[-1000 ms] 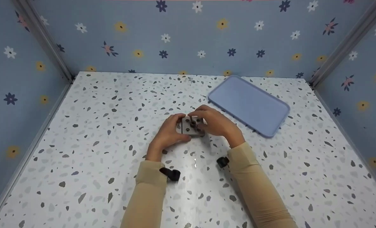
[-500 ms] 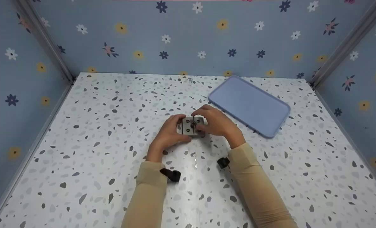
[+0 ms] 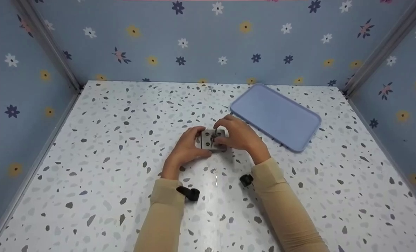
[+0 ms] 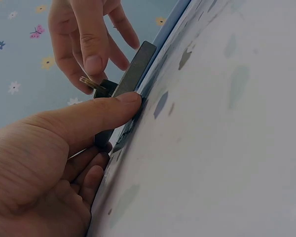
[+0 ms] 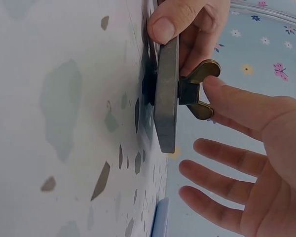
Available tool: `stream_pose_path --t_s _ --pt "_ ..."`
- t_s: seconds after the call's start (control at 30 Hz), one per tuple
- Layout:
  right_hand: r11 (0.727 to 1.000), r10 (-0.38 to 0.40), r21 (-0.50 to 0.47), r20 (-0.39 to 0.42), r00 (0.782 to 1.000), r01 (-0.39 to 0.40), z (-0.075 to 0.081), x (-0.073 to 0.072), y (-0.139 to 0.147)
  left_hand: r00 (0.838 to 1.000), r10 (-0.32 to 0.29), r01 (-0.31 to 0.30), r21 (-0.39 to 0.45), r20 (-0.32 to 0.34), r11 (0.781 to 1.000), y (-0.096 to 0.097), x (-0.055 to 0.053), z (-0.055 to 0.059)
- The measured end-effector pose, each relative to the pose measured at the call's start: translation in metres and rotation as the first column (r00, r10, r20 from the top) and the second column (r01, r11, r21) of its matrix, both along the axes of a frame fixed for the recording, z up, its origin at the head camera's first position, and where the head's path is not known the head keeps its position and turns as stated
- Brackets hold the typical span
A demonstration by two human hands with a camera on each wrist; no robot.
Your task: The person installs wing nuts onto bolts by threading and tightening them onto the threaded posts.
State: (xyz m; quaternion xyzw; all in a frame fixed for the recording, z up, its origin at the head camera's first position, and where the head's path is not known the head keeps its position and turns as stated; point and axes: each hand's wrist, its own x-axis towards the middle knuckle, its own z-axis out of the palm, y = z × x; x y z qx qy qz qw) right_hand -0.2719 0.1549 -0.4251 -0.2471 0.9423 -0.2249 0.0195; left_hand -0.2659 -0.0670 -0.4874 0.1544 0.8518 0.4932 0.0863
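Note:
A thick grey metal plate [image 3: 204,138] with several dark holes lies at mid-table in the head view. From its middle rises a wing nut [image 5: 190,91] with two brassy wings and a dark hub. My left hand [image 3: 187,147] grips the plate's left part, thumb on the near edge and fingers at the far edge. The right hand [image 3: 241,136] pinches the wings between thumb and forefinger. In the right wrist view its thumb touches one wing, while the other fingers are spread apart. Something dark shows under the plate [image 5: 166,98], too hidden to tell.
A shallow blue tray [image 3: 276,117] lies slantwise at the back right, beyond the right hand. Floral blue walls [image 3: 208,42] enclose the speckled white table [image 3: 124,147] at the back and both sides. A black wrist camera [image 3: 193,194] sits by the left cuff.
The wing nut's wings have turned clockwise as seen from above, and the right fingertips have shifted slightly with them. The left hand and the plate have kept their place.

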Motion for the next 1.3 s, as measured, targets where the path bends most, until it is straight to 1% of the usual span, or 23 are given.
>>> stream_pose_path --t_s 0.13,0.37,0.6,0.83,1.0,1.3 --pt "1.000 -0.023 0.000 -0.009 1.000 0.023 -0.0010 0.0007 -0.0019 1.000 -0.003 0.003 0.002 0.000 1.000 0.0001 0.0008 0.0005" --pt "0.999 -0.040 -0.002 -0.024 0.999 0.040 -0.0008 0.0022 -0.0030 1.000 -0.007 0.007 0.009 0.000 1.000 0.0007 0.0008 0.0005" --pt "0.997 -0.078 0.014 -0.021 0.997 0.078 -0.0020 0.0013 -0.0039 1.000 -0.015 0.015 0.012 -0.011 1.000 0.0001 0.0008 0.0023" --pt "0.996 -0.088 0.028 -0.050 0.995 0.090 -0.0051 0.0016 -0.0062 1.000 -0.011 0.011 0.004 0.005 1.000 -0.0002 0.0008 0.0001" --pt "0.994 -0.107 0.029 -0.045 0.993 0.108 -0.0056 0.0029 -0.0080 1.000 -0.007 0.007 -0.002 0.009 1.000 0.0000 0.0008 -0.0010" --pt "0.990 -0.132 0.047 -0.043 0.990 0.134 -0.0044 0.0037 -0.0100 1.000 -0.006 0.006 0.003 0.000 1.000 0.0003 0.0008 0.0010"
